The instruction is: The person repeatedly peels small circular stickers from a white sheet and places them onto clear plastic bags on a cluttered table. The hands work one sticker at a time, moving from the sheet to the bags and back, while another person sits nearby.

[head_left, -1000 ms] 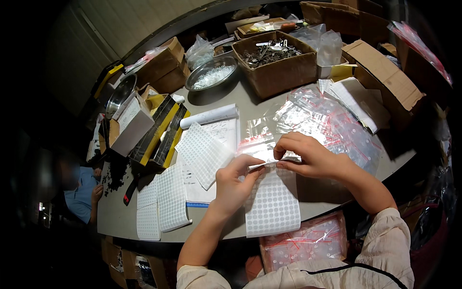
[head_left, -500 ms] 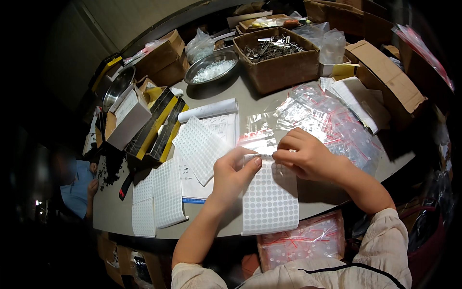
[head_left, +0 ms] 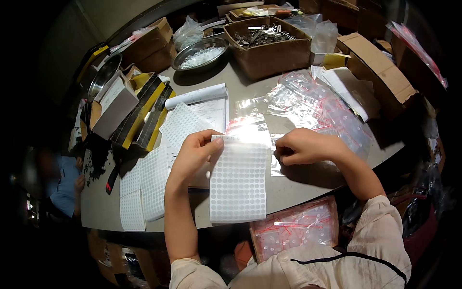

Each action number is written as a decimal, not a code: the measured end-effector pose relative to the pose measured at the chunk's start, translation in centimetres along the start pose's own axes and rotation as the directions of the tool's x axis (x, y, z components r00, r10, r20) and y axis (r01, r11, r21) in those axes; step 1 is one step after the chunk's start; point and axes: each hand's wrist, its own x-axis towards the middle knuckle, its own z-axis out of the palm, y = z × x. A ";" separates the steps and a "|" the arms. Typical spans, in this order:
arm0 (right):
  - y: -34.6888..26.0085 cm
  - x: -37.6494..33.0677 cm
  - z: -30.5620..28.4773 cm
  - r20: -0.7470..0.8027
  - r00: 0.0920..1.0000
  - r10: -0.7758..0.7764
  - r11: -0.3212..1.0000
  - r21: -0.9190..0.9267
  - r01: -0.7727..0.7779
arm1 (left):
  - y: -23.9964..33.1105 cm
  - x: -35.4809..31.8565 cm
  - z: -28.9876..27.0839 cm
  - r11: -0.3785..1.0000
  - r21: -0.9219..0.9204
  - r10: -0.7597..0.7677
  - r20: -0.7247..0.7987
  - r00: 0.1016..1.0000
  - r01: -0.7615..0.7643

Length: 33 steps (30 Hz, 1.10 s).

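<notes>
Landmark: the sticker sheet [head_left: 238, 183], white, gridded with round dots, lying on the grey table [head_left: 293, 190] and hanging slightly over its near edge.

Left hand [head_left: 192, 156] is gripping the sheet's top left corner, thumb and fingers pinched narrow on the edge. Right hand [head_left: 303, 146] is resting just right of the sheet's top, fingers curled in tight; what they are pinching, if anything, cannot be told. Clear bags [head_left: 313, 103] with red strips are lying beyond and right of the sheet, one glaring bright at its top edge. More dot sheets [head_left: 144, 188] are lying left of it. A notepad [head_left: 202, 103] is sitting up-left of it. A cardboard box [head_left: 269, 43] of metal parts and a steel bowl [head_left: 199, 50] are standing far beyond it.
</notes>
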 end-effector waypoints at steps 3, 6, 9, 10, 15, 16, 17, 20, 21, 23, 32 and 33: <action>0.5 0.4 0.5 -0.142 0.982 0.127 0.970 -0.187 -0.153 | 0.4 -0.2 -0.1 1.000 -0.018 0.012 0.036 0.999 -0.011; 0.8 0.3 -0.6 -0.224 0.917 0.330 0.867 -0.313 -0.388 | 0.3 -0.4 0.5 0.999 -0.026 0.023 0.045 0.999 -0.022; 0.9 -0.1 -1.7 -0.317 0.908 0.274 0.921 -0.185 -0.342 | -0.2 -0.2 1.4 0.998 -0.056 0.019 0.053 0.998 -0.016; 0.8 -0.1 -1.6 -0.368 0.910 0.188 0.969 -0.080 -0.233 | -0.5 0.0 1.9 0.998 -0.067 0.015 0.059 0.998 -0.011; -0.9 1.0 0.7 -0.335 0.934 -0.122 0.964 0.183 0.191 | -2.4 0.5 4.7 0.991 -0.135 0.008 0.022 1.000 -0.005; -1.2 1.1 1.0 -0.307 0.942 -0.135 0.967 0.166 0.192 | -2.3 0.4 4.9 0.996 -0.092 -0.003 0.013 1.000 0.005; -1.2 1.1 1.3 -0.327 0.934 -0.141 0.968 0.151 0.199 | -1.4 0.1 5.2 0.999 -0.045 -0.014 0.002 1.000 0.014; -1.2 1.0 1.7 -0.422 0.887 -0.188 0.973 0.045 0.228 | -0.2 -0.6 6.0 0.998 0.057 0.019 -0.028 0.999 -0.017; -1.2 1.0 1.9 -0.430 0.882 -0.194 0.971 0.046 0.236 | 0.0 -0.7 6.1 0.996 0.083 0.040 -0.036 0.999 -0.037; -1.1 1.1 2.1 -0.446 0.871 -0.207 0.966 0.050 0.255 | 0.5 -0.8 6.3 0.992 0.108 0.068 -0.034 0.997 -0.064; -2.5 0.6 2.8 -0.449 0.710 -0.542 0.807 -0.514 0.291 | -1.1 0.0 5.7 0.998 0.055 0.036 -0.007 0.999 -0.036; -2.7 0.5 2.8 -0.456 0.699 -0.550 0.813 -0.484 0.324 | -1.6 0.2 5.4 0.999 0.043 0.011 0.001 1.000 -0.011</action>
